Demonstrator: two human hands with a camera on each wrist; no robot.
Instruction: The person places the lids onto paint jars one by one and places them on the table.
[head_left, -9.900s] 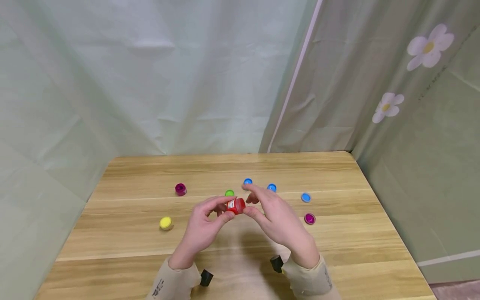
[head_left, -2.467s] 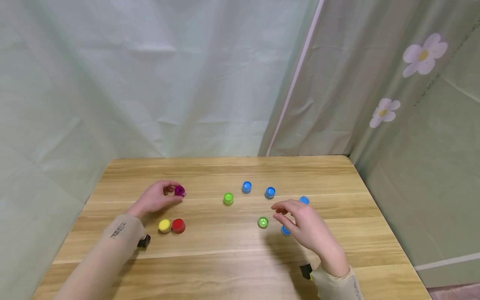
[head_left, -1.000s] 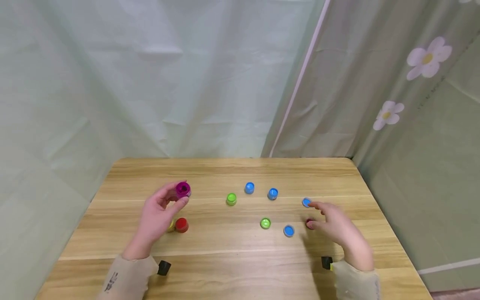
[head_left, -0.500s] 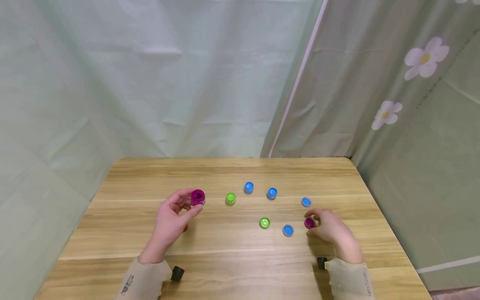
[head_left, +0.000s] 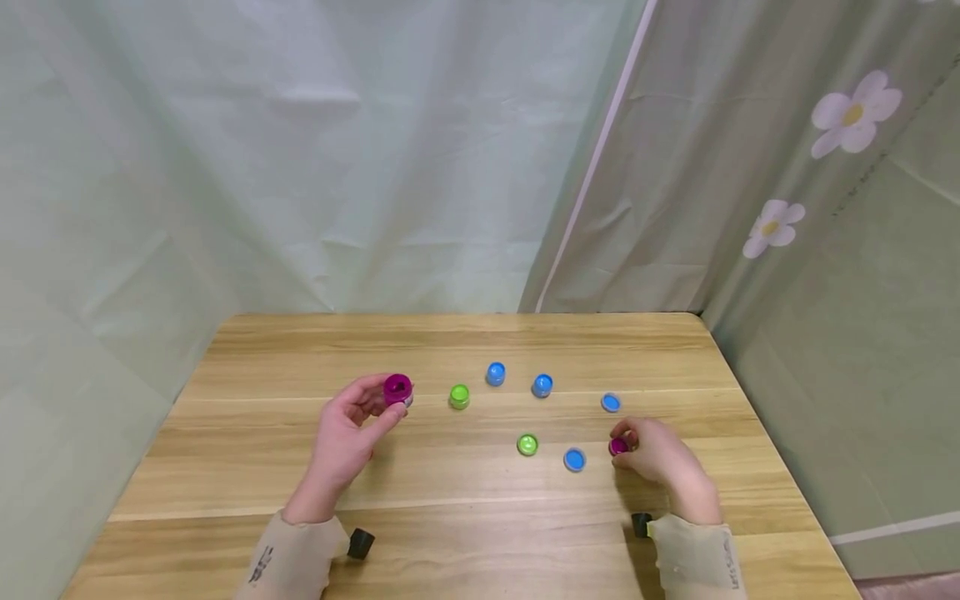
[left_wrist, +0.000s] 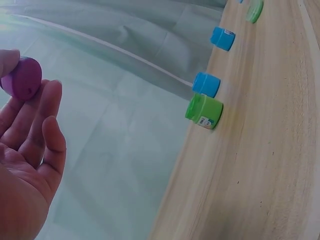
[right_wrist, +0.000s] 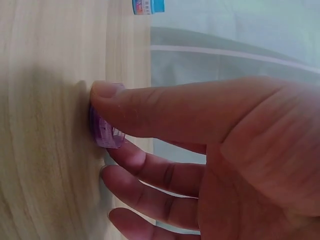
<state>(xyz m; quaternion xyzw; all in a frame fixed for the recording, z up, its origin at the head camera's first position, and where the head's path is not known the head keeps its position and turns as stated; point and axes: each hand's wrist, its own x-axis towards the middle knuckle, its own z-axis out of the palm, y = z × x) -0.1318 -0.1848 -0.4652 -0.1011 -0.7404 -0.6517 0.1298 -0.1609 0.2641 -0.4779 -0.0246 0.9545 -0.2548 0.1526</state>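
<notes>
Watching both hands: the left hand (head_left: pixel 341 437) grips the purple jar (head_left: pixel 397 391) between thumb and fingers, raised just left of the green jar (head_left: pixel 460 397). The right hand (head_left: pixel 666 462) keeps a narrow pinch on the purple lid (head_left: pixel 618 447), well right of the green jar and nearer the wearer — whether lifted, cannot tell. Jar and lid thus lie on opposite sides of that landmark; both round. Purple jar: uncovered mouth upward, dark patch inside. Lid: same magenta — edge translucent.
</notes>
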